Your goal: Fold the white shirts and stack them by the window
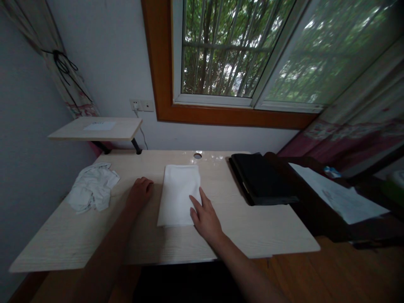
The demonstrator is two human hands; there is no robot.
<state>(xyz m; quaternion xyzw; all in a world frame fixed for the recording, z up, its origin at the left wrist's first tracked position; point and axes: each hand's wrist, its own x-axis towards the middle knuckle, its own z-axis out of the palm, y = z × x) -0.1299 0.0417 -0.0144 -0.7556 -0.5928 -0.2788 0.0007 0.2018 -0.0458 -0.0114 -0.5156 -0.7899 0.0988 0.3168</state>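
A white cloth [179,195], folded into a neat flat rectangle, lies on the pale wooden desk [132,248]. Over its right edge rests my right hand [206,216], fingers spread, with the fingertips touching the cloth. My left hand [139,193] lies on the desk to the left of the cloth, apart from it. Its fingers are curled in, and nothing shows in them. Farther left, a crumpled white cloth [93,187] sits in a loose heap near the desk's left edge.
Black folders or cases [261,179] are stacked at the desk's right. A small raised shelf [123,130] with a paper label stands at the back left. A cable hole [197,156] is near the back edge. Beyond the right side, a sheet of paper [337,193] lies on dark furniture.
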